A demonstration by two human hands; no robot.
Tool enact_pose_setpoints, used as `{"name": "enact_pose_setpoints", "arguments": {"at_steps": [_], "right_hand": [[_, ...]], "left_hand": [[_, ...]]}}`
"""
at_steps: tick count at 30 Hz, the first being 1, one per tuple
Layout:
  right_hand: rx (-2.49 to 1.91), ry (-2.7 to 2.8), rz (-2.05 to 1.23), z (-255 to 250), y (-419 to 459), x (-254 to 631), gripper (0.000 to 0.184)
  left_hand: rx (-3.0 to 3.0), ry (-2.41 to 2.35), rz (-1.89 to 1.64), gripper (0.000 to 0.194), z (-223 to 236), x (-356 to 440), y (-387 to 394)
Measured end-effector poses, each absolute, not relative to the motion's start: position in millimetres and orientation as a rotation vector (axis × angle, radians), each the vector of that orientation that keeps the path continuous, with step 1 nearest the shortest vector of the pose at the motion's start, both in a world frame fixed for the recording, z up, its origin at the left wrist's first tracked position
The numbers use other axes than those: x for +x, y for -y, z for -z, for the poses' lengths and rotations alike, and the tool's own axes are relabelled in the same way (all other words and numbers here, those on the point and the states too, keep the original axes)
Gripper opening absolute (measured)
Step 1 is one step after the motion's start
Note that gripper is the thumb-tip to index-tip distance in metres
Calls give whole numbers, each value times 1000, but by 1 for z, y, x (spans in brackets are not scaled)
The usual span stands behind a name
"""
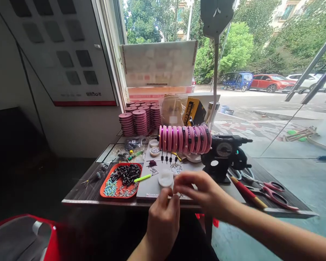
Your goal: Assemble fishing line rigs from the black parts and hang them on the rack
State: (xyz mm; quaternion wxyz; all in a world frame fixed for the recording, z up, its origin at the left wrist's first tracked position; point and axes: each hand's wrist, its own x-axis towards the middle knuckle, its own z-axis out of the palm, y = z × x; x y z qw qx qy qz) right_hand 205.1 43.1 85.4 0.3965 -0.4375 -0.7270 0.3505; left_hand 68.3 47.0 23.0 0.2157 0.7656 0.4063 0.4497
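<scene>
At the table's front edge my left hand (164, 219) is closed, thumb and forefinger pressed together. My right hand (203, 186) meets it from the right, its fingertips also in a pinch. Whatever lies between them is too small to make out. Just beyond my fingers stands a round white dish (165, 179), with a small bowl of pale beads (176, 169) beside it. Further back, a row of pink ring-shaped spools (184, 139) sits on a black winding device (222, 150). Small black pieces (166, 158) hang below the spools on thin lines.
Left of the grey board (146, 188) lies an orange tray (101, 188) of small black and turquoise parts. A yellow-green pen-like tool (142, 178) rests across its rim. Scissors (277, 195) and a red-handled tool (246, 190) lie right. Pink spools (139, 121) are stacked behind.
</scene>
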Motion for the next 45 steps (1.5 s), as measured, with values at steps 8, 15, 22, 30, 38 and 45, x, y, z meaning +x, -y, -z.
{"name": "enact_pose_setpoints", "arguments": {"at_steps": [8, 15, 22, 30, 38, 45], "right_hand": [[-1104, 1973, -836, -93, -62, 208, 7], [-769, 2394, 666, -56, -11, 226, 36], [-837, 2376, -71, -57, -12, 213, 21], [-1086, 1963, -1005, -93, -80, 195, 32], [-932, 2306, 108, -78, -29, 225, 24], [-775, 2483, 535, -48, -11, 215, 29]], "left_hand": [[1925, -980, -1024, 18, -42, 68, -49], [758, -905, -609, 7, -51, 72, -63], [1063, -970, -830, 6, -42, 71, -52], [2297, -1132, -1212, 22, -29, 64, -45], [923, -934, -685, 3, -53, 69, -60], [855, -937, -638, 8, -51, 71, -60]]}}
